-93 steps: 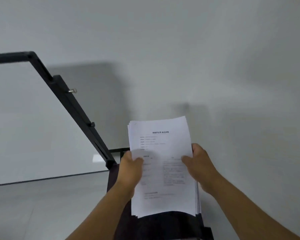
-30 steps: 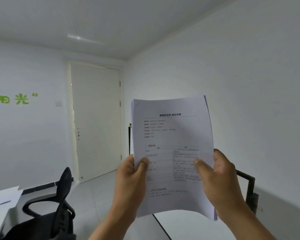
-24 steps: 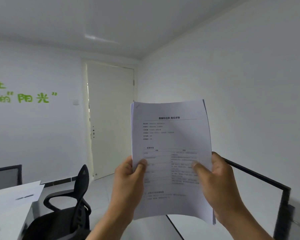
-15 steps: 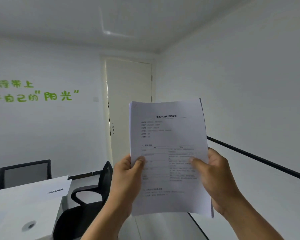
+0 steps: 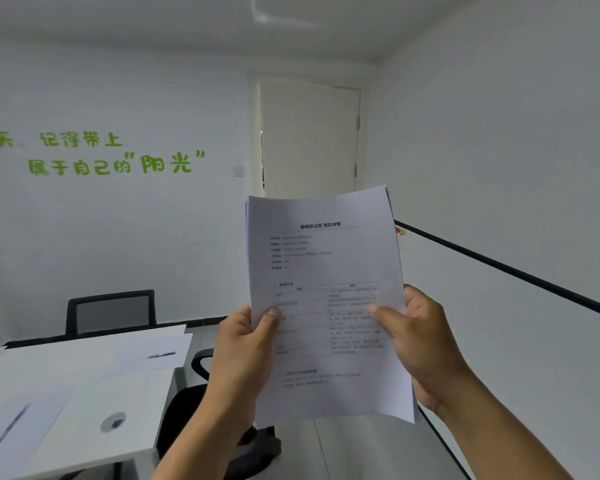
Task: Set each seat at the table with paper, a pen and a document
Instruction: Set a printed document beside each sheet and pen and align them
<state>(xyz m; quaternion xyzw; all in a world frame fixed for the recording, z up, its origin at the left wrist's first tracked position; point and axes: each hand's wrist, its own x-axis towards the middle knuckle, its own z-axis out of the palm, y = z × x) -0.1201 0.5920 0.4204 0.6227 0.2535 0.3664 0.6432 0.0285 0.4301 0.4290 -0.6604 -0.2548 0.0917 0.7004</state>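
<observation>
View swung left since earlier, table now nearer, both hands gripping document stack

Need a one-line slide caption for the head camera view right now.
Both hands, left hand and right hand, hold a stack of white printed documents upright beside a white table already laid with paper and pens.

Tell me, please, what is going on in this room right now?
A person is holding a stack of printed documents upright in front of them, gripping it with the left hand and the right hand. To the left, the white table already has two sheets of paper, each with a pen on it: one near the far corner, one nearer. No printed document shows on the table yet. Two black chairs stand by it.
</observation>
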